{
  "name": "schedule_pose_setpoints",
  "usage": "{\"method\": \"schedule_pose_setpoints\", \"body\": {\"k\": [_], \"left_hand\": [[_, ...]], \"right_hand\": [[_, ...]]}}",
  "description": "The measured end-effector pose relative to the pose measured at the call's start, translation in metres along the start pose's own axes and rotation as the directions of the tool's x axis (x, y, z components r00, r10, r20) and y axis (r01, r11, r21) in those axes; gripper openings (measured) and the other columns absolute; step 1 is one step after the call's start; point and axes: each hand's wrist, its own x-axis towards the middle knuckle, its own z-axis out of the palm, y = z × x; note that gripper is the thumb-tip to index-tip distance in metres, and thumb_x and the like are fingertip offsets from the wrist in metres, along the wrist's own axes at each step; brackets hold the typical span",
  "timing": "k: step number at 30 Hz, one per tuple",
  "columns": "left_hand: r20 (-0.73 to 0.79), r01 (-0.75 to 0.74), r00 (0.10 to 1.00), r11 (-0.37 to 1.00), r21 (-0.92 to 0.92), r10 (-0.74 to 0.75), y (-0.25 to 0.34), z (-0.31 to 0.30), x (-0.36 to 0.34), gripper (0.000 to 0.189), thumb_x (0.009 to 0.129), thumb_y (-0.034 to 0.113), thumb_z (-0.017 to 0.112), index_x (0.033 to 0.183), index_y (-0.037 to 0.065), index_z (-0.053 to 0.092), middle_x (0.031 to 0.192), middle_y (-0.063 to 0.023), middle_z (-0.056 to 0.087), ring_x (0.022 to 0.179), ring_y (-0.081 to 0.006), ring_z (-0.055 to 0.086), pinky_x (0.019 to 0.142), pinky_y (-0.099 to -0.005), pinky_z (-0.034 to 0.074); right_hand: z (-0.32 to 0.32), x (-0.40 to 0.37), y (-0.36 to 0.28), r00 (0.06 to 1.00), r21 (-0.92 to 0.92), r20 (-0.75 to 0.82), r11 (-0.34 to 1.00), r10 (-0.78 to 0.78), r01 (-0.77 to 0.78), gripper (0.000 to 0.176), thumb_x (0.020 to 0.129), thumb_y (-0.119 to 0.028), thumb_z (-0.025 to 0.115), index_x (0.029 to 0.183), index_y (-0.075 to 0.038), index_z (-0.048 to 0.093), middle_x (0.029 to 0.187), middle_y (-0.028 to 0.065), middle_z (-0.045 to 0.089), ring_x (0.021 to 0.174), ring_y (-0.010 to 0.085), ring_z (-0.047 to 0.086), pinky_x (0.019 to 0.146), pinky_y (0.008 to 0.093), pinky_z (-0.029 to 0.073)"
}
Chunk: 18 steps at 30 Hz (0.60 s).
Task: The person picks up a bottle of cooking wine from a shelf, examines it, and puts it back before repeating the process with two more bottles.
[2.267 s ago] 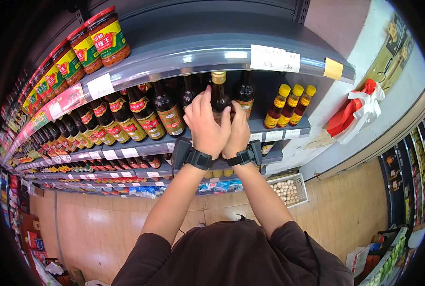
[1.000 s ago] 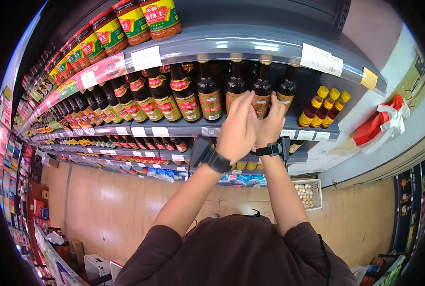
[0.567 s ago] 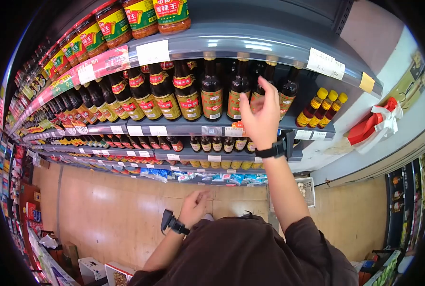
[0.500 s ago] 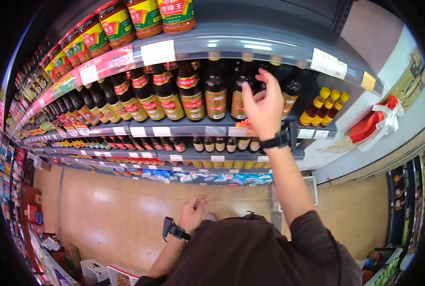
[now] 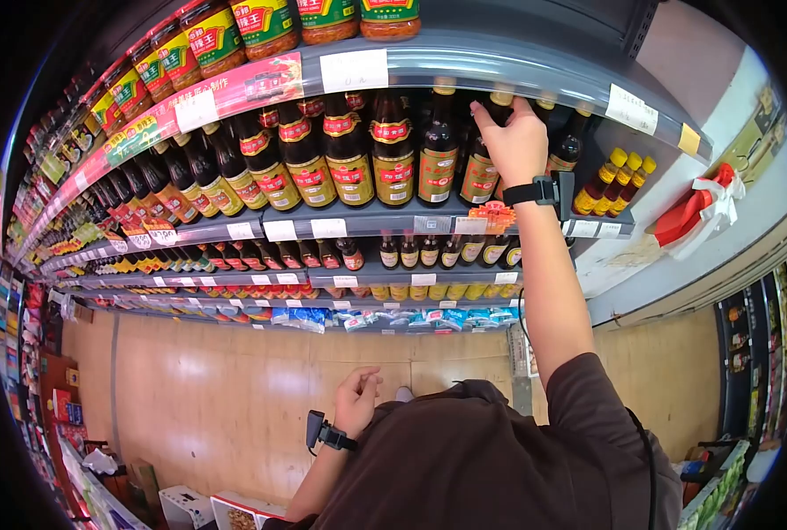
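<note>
My right hand (image 5: 515, 146) reaches up to the shelf and sits around the neck of a dark glass bottle (image 5: 480, 177) with a gold and red label. The thumb is on the left of the neck and the fingers are on the right, partly hidden. A similar bottle (image 5: 438, 159) stands just left of it, and another dark bottle (image 5: 570, 141) to the right. My left hand (image 5: 355, 399) hangs low in front of my body, its fingers loosely bent and apart, with nothing in it.
A shelf lip with price tags (image 5: 354, 71) runs just above the bottle tops. Jars (image 5: 264, 26) of red sauce stand over it. Three small yellow-capped bottles (image 5: 614, 181) are at the shelf's right end. Lower shelves hold smaller bottles (image 5: 429, 252) and blue packets (image 5: 464, 316).
My right hand has moved up and onto the bottle neck, its thumb and fingers now around it. The view has shifted, while my left hand stays low and loosely bent.
</note>
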Motion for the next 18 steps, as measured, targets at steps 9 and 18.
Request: {"method": "schedule_pose_setpoints", "body": {"k": [9,18], "left_hand": [[0.042,-0.016,0.999,0.999,-0.033,0.017,0.002,-0.002,0.015,0.020,0.101,0.011,0.057,0.116,-0.001,0.065,0.092,-0.0061,0.071,0.075,-0.0078,0.061,0.070,-0.0240,0.051],[0.122,-0.022,0.992,1.000,0.003,0.022,0.008,0.006,0.021,0.021,0.102,0.011,0.056,0.117,0.000,0.063,0.096,-0.0070,0.070,0.080,-0.0090,0.063,0.072,-0.0247,0.052]], "right_hand": [[-0.027,-0.026,-0.018,0.980,-0.139,0.178,0.988,0.086,-0.061,0.044,0.081,-0.047,0.073,0.090,-0.004,0.067,0.076,0.0203,0.070,0.077,0.0406,0.070,0.068,0.0468,0.056],[-0.031,-0.057,-0.012,0.994,-0.031,0.086,0.998,-0.060,0.063,0.033,0.085,-0.042,0.073,0.092,-0.009,0.069,0.074,0.0117,0.071,0.069,0.0335,0.070,0.059,0.0426,0.053]]}}
